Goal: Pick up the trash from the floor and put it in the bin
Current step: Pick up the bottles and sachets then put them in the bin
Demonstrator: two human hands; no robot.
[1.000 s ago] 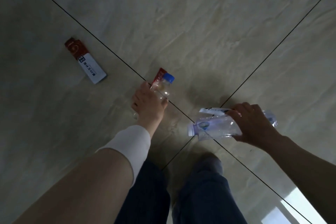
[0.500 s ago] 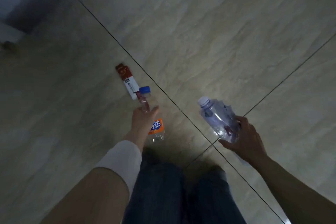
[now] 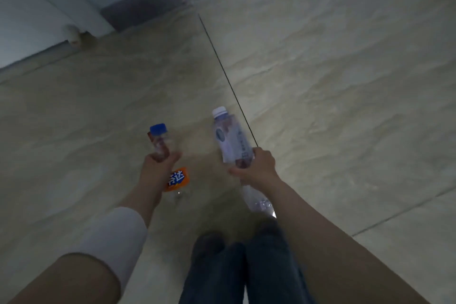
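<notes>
My left hand is closed around a small clear bottle with a blue cap and an orange label, together with a thin red wrapper pressed against its neck. My right hand grips a larger clear water bottle with a white cap and a pale label; its base sticks out below my wrist. Both bottles are held up off the beige tiled floor, caps pointing away from me. No bin is in view.
A white wall or door panel with a small round doorstop stands at the upper left, and a dark threshold strip runs behind it. My legs in dark trousers are at the bottom centre.
The view has swung up and away: the red-and-white packet on the floor has left the frame and the wall has come into view. Both hands have lifted their bottles more upright.
</notes>
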